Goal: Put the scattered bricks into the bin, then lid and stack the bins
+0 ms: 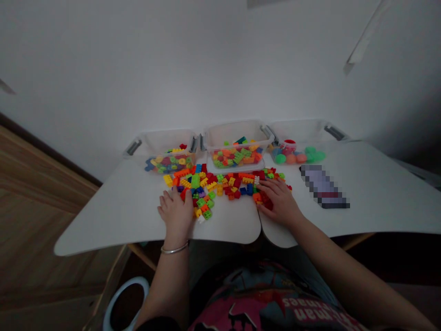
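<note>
A loose pile of colourful toy building bricks [210, 185] lies spread over the middle of the white table. My left hand [175, 211] rests palm down at the pile's left edge, its fingers apart and touching bricks beside the thumb. A bracelet circles that wrist. Over the right end of the pile, my right hand [279, 200] lies with fingers stretched out, next to a white brick [257, 180] and some red and orange bricks [262, 199]. Part of the bricks under its palm is hidden. Neither hand visibly grips anything.
Along the wall stand three clear bins: the left bin [165, 138] and middle bin [237, 131] hold bricks, the right bin [303, 131] rounded green and orange pieces. A phone-like pixelated object [324, 186] lies at the right. Two tabletops [234, 232] meet at a seam.
</note>
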Demonstrator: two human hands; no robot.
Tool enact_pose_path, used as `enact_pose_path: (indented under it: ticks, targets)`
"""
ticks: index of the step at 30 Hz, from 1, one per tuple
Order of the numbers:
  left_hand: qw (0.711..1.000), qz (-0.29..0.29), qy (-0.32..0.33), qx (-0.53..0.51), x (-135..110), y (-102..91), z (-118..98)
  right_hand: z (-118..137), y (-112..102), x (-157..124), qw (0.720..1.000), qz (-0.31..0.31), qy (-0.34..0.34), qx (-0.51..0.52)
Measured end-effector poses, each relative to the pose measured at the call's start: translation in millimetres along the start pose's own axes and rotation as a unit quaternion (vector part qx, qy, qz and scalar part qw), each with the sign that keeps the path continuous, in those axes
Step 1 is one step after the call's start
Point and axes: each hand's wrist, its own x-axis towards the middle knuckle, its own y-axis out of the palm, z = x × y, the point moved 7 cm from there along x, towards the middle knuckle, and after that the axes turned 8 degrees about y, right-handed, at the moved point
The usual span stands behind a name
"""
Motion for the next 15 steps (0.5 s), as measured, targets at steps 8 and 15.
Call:
enact_pose_path:
  ticks: [8, 15]
  targets:
    - [0.991, 0.032, -0.029, -0.13, 10.1, 17.8, -18.5, 61.8, 2.0, 2.6, 0.992, 0.055, -0.09, 0.064]
    - [0.993, 0.007, 0.054, -0.109, 16.9, 32.8, -37.7, 151.3, 43.7, 16.2, 0.965, 0.126, -0.211, 0.086]
